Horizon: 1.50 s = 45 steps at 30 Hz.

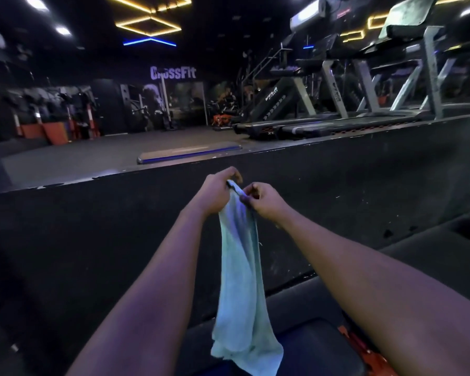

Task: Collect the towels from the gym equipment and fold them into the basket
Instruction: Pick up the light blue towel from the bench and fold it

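Observation:
A light blue-green towel hangs straight down in front of me, bunched lengthwise. My left hand pinches its top edge from the left. My right hand pinches the same top edge from the right, fingertips almost touching the left hand's. The towel's lower end dangles over a dark padded bench at the bottom of the view. No basket is in sight.
A dark rubber floor spreads below my arms, ending at a raised edge. Beyond it lies a flat step platform. Treadmills line the right side. Racks with orange gear stand far left.

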### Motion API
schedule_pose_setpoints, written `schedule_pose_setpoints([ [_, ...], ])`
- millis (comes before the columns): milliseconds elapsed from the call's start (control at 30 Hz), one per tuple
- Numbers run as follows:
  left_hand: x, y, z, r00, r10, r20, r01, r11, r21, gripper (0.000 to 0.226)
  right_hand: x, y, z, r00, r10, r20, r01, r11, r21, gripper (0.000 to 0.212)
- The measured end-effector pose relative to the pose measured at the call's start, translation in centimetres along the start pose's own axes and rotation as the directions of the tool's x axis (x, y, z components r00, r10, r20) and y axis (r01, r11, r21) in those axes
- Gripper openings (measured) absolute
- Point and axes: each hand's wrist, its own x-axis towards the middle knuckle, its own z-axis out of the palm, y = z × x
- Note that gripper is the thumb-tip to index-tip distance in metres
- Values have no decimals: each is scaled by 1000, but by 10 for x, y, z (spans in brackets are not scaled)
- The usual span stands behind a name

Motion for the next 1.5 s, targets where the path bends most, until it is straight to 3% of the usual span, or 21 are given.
schedule_pose_setpoints([
  [133, 6, 3, -2, 996, -32, -79, 36, 998, 51, 22, -7, 7, 10, 982, 53, 182, -71, 993, 97, 19],
  [233, 6, 1, -17, 948, 8, -317, 12, 998, 59, 14, -16, 27, 15, 967, 135, 215, -136, 991, -11, 8],
  [300, 1, -1, -33, 840, -14, -543, 58, 996, 65, 15, -19, 41, 13, 968, 204, 145, -176, 967, -186, 15],
  [367, -2, -6, -44, 742, -108, -661, 190, 980, 53, 14, -17, 41, 8, 985, 168, -45, -174, 951, -255, 18],
  [400, -2, -8, -45, 745, -130, -655, 219, 974, 56, 13, -14, 35, 5, 984, 100, -151, -134, 962, -237, 21],
  [433, -1, -12, -44, 791, -116, -601, 196, 978, 69, 14, -11, 24, 4, 976, 25, -217, -70, 977, -203, 22],
  [533, -1, -11, -27, 976, -60, -210, 66, 998, 20, 14, 2, -19, 5, 960, -131, -246, 112, 990, -87, 12],
  [600, -5, -4, -14, 996, -83, -39, 79, 992, -96, 6, 10, -38, 5, 950, -157, -271, 150, 988, -44, 12],
  [767, -5, 3, -10, 999, -47, -1, 46, 998, -42, 2, 9, -31, 2, 972, -70, -224, 89, 993, 79, 16],
  [867, 7, 6, -24, 982, 49, -181, -45, 999, 25, 7, -7, -9, 8, 1000, 4, 2, -4, 989, 150, 18],
  [967, 19, 19, -45, 929, 142, -343, -141, 990, 26, 16, -28, 22, 17, 969, 87, 231, -124, 981, 152, 22],
  [1033, 20, 23, -54, 888, 130, -441, -155, 988, -21, 24, -32, 38, 20, 974, 116, 195, -142, 982, 128, 17],
  [1133, 9, 18, -56, 766, 12, -642, -79, 994, -76, 32, -28, 45, 16, 987, 160, 25, -158, 985, -73, 19],
  [1200, 1, 13, -53, 683, -85, -725, 84, 996, -38, 30, -26, 42, 11, 981, 157, -116, -174, 974, -148, 21],
  [1233, 1, 9, -51, 676, -118, -728, 191, 981, 19, 25, -23, 38, 9, 979, 115, -170, -141, 979, -149, 22],
  [1300, 6, 0, -41, 798, -151, -584, 279, 951, 135, 16, -15, 20, 7, 977, -13, -213, -12, 994, -113, 24],
  [1367, 7, -6, -25, 962, -118, -244, 144, 985, 91, 16, -5, -4, 6, 970, -109, -218, 98, 993, -62, 20],
  [1433, 4, -6, -13, 997, -79, 5, 79, 996, -48, 8, 4, -26, 2, 960, -172, -223, 170, 985, -30, 14],
  [1500, 0, -5, -6, 995, -81, 56, 85, 994, -74, 16, 10, -36, -3, 955, -193, -223, 195, 981, -16, 13],
])
